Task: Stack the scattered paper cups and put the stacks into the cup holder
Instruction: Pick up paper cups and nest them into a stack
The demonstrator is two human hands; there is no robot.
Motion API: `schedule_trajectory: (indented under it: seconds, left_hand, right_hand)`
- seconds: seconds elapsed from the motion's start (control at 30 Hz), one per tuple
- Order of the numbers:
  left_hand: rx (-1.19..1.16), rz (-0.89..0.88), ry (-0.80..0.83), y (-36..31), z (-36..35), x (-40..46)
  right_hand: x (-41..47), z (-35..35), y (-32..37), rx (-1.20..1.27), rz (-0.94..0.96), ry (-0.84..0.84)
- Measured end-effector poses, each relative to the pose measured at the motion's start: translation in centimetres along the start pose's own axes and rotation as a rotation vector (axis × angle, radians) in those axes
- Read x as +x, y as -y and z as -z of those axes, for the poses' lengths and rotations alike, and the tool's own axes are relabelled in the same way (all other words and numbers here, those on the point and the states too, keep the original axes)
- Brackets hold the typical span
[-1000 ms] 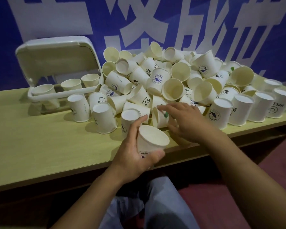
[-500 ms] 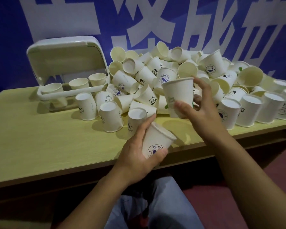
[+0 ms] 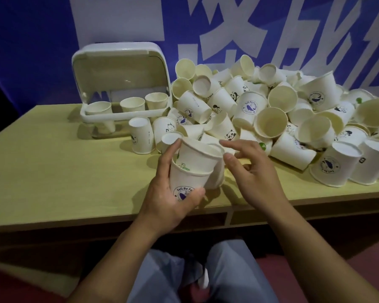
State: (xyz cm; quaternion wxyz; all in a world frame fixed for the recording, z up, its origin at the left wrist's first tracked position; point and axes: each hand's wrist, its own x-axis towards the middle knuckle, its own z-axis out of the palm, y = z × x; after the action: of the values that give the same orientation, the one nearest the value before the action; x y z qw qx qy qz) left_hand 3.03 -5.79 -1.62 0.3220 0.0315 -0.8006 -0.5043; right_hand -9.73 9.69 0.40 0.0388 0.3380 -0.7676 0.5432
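Observation:
My left hand grips a small stack of white paper cups over the table's front part; one cup sits nested in the lower cup with a round blue logo. Just right of the stack, my right hand hovers with relaxed fingers and holds nothing. A big heap of scattered paper cups covers the right half of the table. At the back left stands the white cup holder with its lid raised; three cups show in its openings.
The yellow-green table runs across the view, its front edge just below my hands. A few upside-down cups stand between the holder and my hands. A blue banner with white characters hangs behind. My knees show below the table.
My right hand brought a picked-up cup down into the cup held by my left hand and let it go. The view shifted left and closer.

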Motion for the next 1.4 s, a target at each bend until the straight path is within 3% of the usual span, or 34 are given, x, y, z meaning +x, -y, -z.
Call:
schedule_trajectory:
  seconds: [0.13, 0.23, 0.43, 0.6, 0.67, 0.73, 0.87, 1.07, 1.2, 1.4]
  left_hand:
    - [0.042, 0.005, 0.034, 0.6, 0.8, 0.3]
    - [0.110, 0.009, 0.042, 0.7, 0.8, 0.5]
    - [0.048, -0.006, -0.058, 2.2, 1.7, 0.5]
    - [0.052, 0.029, -0.061, 2.5, 3.5, 0.2]
    - [0.050, 0.063, -0.042, 2.7, 4.0, 0.2]
    - [0.034, 0.082, -0.011, 2.8, 4.3, 0.2]
    - [-0.008, 0.061, 0.056, 2.7, 4.1, 0.0]
    - [-0.018, 0.046, 0.089, 2.3, 3.7, 0.3]
    - [0.017, 0.037, 0.081, 2.4, 4.3, 0.2]
    - [0.091, 0.067, 0.072, 3.0, 6.2, 0.3]
  right_hand:
    - [0.7, -0.9, 0.8, 0.103, 0.059, 0.066]
    - [0.1, -2.6, 1.5, 0.026, 0.174, 0.150]
    - [1.0, -2.8, 0.9, -0.059, 0.118, -0.032]
    - [2.8, -2.9, 0.2, -0.260, 0.099, 0.278]
    - [2.8, -3.4, 0.1, -0.273, 0.083, 0.259]
    - [2.7, -3.3, 0.2, -0.188, 0.025, 0.134]
    - [2.1, -2.3, 1.1, 0.288, 0.000, -0.192]
    - [0.7, -4.5, 2.5, 0.436, 0.000, 0.038]
    - [0.6, -6.1, 3.4, 0.578, -0.071, 0.020]
    - [1.4, -7.4, 3.6, 0.468, -0.012, 0.159]
